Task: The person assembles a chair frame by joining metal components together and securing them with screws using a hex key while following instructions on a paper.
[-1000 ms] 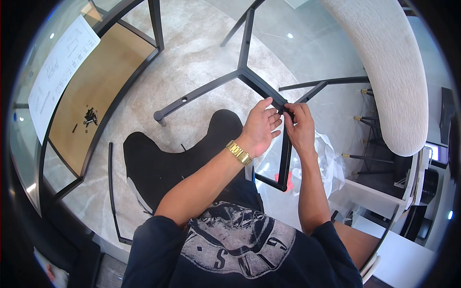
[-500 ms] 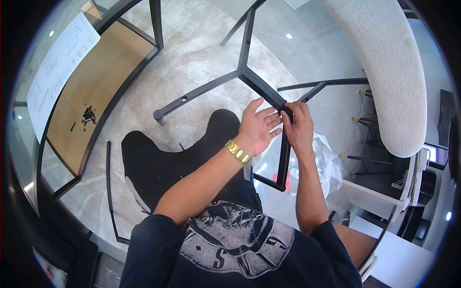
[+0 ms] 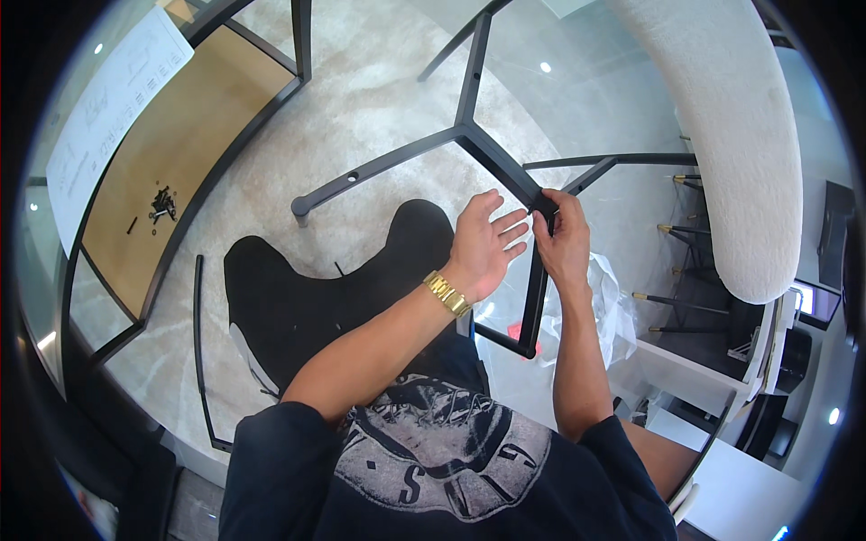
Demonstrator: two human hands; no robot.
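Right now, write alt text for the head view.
A person's right hand holds a corner of a black frame; the left hand is open beside it, palm showing. Small dark hardware lies on a tan panel at left.

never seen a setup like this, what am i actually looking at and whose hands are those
There's no robot here: these are a person's own bare hands. The picture comes from a wide fisheye camera worn on their head, looking down, so straight edges bend near the rim. The right hand has its fingers closed at a corner of a dark metal frame; anything small between them is hidden. The left hand is open beside it, holding nothing visible. At left, a dark-edged table with a tan panel bears a printed sheet and a pile of small dark hardware.
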